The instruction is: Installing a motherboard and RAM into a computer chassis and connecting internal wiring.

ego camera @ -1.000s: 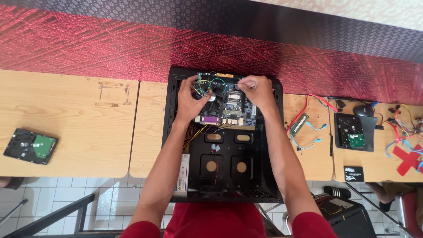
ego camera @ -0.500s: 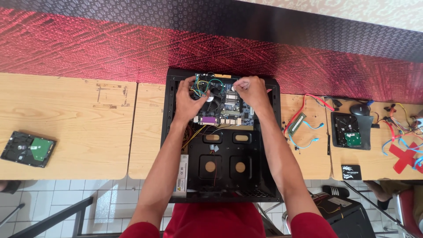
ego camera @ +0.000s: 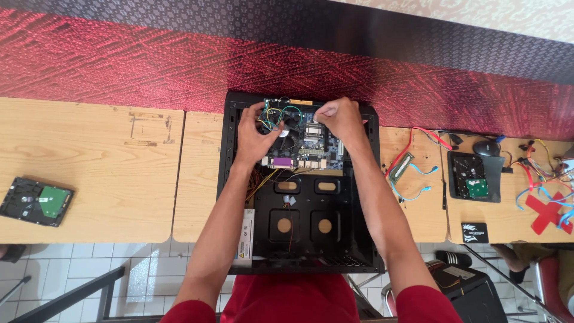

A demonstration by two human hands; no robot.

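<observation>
An open black computer case (ego camera: 239,197) lies flat across two wooden desks, with a blue motherboard (ego camera: 305,146) in its far half. My left hand (ego camera: 254,134) rests on the board's left side, fingers curled at a bundle of coloured wires (ego camera: 269,116) beside the black cooler fan (ego camera: 291,134). My right hand (ego camera: 339,119) is over the board's upper right, fingertips pinched on something small near a silver part; what it pinches is hidden. Yellow and orange cables (ego camera: 258,179) run down the case's left side.
A bare hard drive (ego camera: 34,201) lies on the left desk. On the right desk are a memory stick with red and blue cables (ego camera: 409,167), another hard drive on a black tray (ego camera: 472,176), a mouse (ego camera: 485,147), a small black drive (ego camera: 475,232) and tangled cables (ego camera: 547,179).
The camera view shifted slightly. My right hand moved a little left over the board; my left hand stayed at the wires.
</observation>
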